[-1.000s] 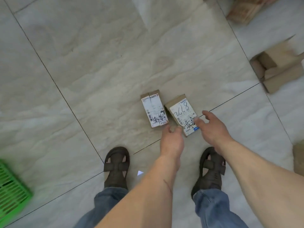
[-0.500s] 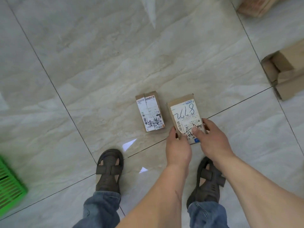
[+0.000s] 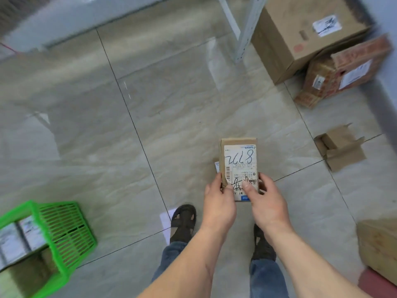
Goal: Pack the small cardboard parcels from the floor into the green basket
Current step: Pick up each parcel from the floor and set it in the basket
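Note:
A small cardboard parcel [image 3: 239, 160] with a white label and handwritten digits is lifted off the floor, held at its near end by both hands. My left hand [image 3: 219, 203] grips its left side and my right hand [image 3: 268, 203] its right side, thumbs on the label. A white sliver of a second parcel [image 3: 217, 166] shows at its left edge; I cannot tell whether that one is held or lies on the floor. The green basket [image 3: 62, 224] stands on the floor at lower left, with labelled parcels [image 3: 21, 235] inside.
A large cardboard box [image 3: 300, 33] and a printed carton [image 3: 343, 72] sit at the back right by a metal shelf leg [image 3: 247, 29]. An open empty box [image 3: 341, 147] lies to the right, another box [image 3: 380, 244] at the right edge. My sandalled foot [image 3: 184, 220] is below the hands.
Both hands closed on the digit-labelled parcel and lifted it from the floor. The view rose and swung left, which brought the green basket further into sight.

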